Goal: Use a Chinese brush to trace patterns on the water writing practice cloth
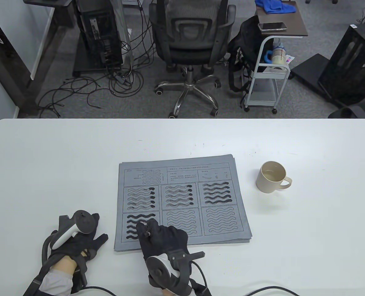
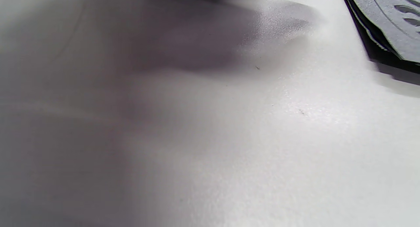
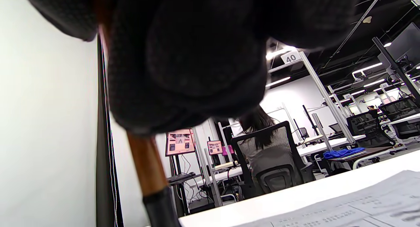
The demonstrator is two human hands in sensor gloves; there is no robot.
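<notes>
The grey water writing cloth (image 1: 182, 203) lies on the white table (image 1: 46, 160), printed with six boxes of wavy lines. Its corner shows in the left wrist view (image 2: 393, 27) and its top edge in the right wrist view (image 3: 361, 204). My right hand (image 1: 162, 239) rests over the bottom-left box and grips the brush; only its brown shaft and black ferrule (image 3: 149, 174) show, in the right wrist view. The tip is hidden. My left hand (image 1: 83, 239) rests on the table left of the cloth, holding nothing.
A beige cup (image 1: 272, 177) stands on the table right of the cloth. Behind the table's far edge are an office chair (image 1: 190, 43), a white trolley (image 1: 268, 67) and loose cables on the floor.
</notes>
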